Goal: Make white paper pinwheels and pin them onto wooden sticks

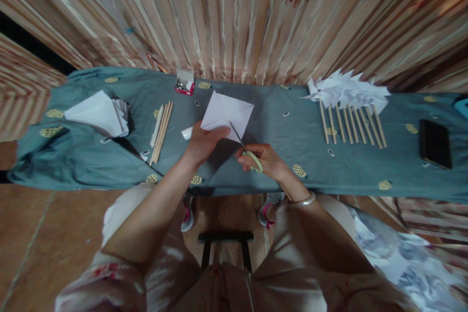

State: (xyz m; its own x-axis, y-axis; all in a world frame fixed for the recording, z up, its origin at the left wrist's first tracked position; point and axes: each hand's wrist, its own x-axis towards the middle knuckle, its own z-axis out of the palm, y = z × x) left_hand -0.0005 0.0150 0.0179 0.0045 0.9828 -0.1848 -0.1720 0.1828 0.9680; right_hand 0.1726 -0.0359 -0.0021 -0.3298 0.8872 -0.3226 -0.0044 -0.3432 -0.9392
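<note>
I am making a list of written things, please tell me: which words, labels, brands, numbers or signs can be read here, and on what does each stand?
No text can be read.
Small red-and-white cardboard box: any print is too small and blurred.
Small dark, white-edged rectangles on the blue-green cloth with yellow pineapples: too small to read.
White square paper sheet in the left hand: no writing visible.

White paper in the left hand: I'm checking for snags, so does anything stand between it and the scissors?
Nothing visible does. The scissors in the right hand overlap the white paper; the left hand holds it, thumb close beside the blades.
</note>
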